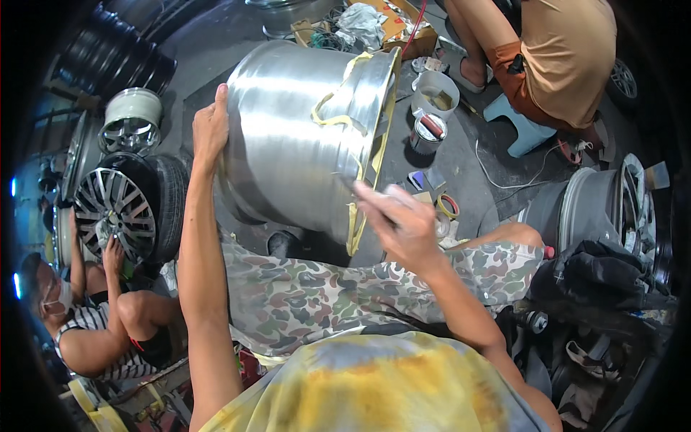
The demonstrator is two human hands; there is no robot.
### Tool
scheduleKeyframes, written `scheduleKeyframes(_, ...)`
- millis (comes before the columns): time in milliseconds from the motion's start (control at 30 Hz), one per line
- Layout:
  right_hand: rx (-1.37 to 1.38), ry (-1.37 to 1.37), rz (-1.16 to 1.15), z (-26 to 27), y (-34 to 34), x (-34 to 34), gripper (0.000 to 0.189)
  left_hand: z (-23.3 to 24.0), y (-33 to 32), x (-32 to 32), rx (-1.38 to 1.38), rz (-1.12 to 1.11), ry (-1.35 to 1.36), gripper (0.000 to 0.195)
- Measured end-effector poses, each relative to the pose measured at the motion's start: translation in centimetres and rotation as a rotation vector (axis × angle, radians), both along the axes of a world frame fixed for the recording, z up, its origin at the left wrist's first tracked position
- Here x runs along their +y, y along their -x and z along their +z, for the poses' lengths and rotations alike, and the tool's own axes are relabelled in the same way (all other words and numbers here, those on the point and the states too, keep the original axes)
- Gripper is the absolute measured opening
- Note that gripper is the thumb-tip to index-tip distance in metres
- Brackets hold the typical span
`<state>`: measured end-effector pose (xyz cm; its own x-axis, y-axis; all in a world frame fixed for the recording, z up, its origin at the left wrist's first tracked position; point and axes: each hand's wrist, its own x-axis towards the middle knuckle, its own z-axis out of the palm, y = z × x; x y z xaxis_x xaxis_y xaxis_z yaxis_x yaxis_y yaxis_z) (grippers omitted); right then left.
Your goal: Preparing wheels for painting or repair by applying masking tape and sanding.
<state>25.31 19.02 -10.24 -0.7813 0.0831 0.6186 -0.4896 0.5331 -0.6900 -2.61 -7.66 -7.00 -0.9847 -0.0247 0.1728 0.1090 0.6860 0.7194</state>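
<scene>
A bare metal wheel barrel (286, 129) lies on its side before my knees. My left hand (210, 127) grips its left rim edge, thumb up along the lip. Yellow masking tape (329, 119) hangs partly loose in a wavy strip over the barrel's right part, and more tape (353, 237) runs along the right rim. My right hand (399, 221), blurred, is at the barrel's lower right near this tape. Its fingers pinch a small, thin, dark piece (345, 181), too blurred to name, against or close to the metal.
Right of the barrel are a plastic bucket (434, 94), a tin can (427, 135) with a red roller-like piece on top, and tape rolls (447, 206). One person sits on a blue stool (518, 124); another, at left, wipes a multi-spoke wheel (114, 213). More wheels (588, 210) stand at right.
</scene>
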Motion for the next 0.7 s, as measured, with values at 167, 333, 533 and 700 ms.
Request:
scheduleKeyframes(167, -0.01, -0.089, -0.102, -0.8, -3.0, 2.1, 0.044, -0.1, 0.2, -1.0, 0.011, 0.019, 0.047, 0.085)
scheduleKeyframes(333, 0.021, -0.12, 0.019, -1.1, -0.8, 0.0, 0.038, -0.1, 0.7, -0.3, -0.024, 0.016, 0.067, 0.085)
scheduleKeyframes(533, 0.058, -0.071, -0.072, 0.9, -1.9, 1.2, 0.035, -0.4, 0.3, -0.1, 0.125, 0.036, 0.042, 0.075)
scheduleKeyframes(700, -0.079, 0.168, -0.349, -1.9, -3.4, 5.9, 0.032, 2.0, -3.3, 3.6, 0.784, 0.005, 0.179, 0.046)
